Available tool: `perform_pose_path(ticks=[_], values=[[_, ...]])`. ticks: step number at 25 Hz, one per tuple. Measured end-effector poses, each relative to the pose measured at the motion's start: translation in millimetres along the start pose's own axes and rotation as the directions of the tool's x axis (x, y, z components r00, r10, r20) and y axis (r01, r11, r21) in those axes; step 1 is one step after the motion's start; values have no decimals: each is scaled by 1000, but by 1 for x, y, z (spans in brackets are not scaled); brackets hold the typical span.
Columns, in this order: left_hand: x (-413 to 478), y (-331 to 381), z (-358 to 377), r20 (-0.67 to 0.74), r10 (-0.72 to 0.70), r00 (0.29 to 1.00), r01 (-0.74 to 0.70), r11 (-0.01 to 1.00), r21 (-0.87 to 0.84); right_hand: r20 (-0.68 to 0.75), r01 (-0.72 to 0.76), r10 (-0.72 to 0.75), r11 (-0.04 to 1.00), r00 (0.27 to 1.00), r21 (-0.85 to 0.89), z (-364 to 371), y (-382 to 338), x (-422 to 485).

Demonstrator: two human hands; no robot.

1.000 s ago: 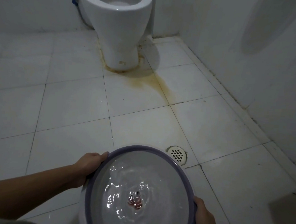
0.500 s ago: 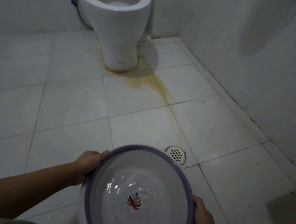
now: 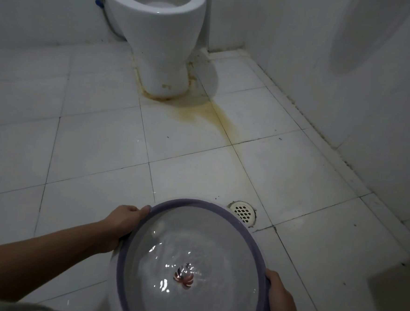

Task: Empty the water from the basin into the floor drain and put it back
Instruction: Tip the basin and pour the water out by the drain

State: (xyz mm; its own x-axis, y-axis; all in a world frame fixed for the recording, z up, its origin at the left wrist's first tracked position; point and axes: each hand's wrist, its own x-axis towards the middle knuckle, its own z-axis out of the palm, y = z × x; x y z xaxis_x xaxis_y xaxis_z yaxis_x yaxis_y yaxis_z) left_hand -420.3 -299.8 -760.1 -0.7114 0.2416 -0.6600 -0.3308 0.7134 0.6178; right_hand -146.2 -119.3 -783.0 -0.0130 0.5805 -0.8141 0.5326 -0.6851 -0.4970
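Note:
A round white basin with a purple rim (image 3: 186, 203) is held low in front of me, above the tiled floor. Rippling water fills it, and a small red mark shows at its bottom. My left hand (image 3: 121, 224) grips the rim at the basin's left side. My right hand (image 3: 280, 299) grips the rim at its lower right. The round floor drain (image 3: 243, 212), with a white grid cover, lies in the floor just beyond the basin's far right edge.
A white toilet (image 3: 157, 30) stands at the back against the wall. A yellow-brown stain (image 3: 216, 117) runs from its base toward the drain. A white wall (image 3: 350, 80) lines the right side. White floor tiles (image 3: 90, 147) spread to the left.
The basin stays in both hands at about the same place near the drain. The water in it keeps sloshing. The view has shifted slightly.

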Motion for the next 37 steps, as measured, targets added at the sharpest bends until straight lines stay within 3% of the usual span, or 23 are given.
perform_pose_path(ticks=[37], values=[[-3,11,0,5,6,1000,-6,996,87,20,-31,31,1000,999,-2,4,18,31]])
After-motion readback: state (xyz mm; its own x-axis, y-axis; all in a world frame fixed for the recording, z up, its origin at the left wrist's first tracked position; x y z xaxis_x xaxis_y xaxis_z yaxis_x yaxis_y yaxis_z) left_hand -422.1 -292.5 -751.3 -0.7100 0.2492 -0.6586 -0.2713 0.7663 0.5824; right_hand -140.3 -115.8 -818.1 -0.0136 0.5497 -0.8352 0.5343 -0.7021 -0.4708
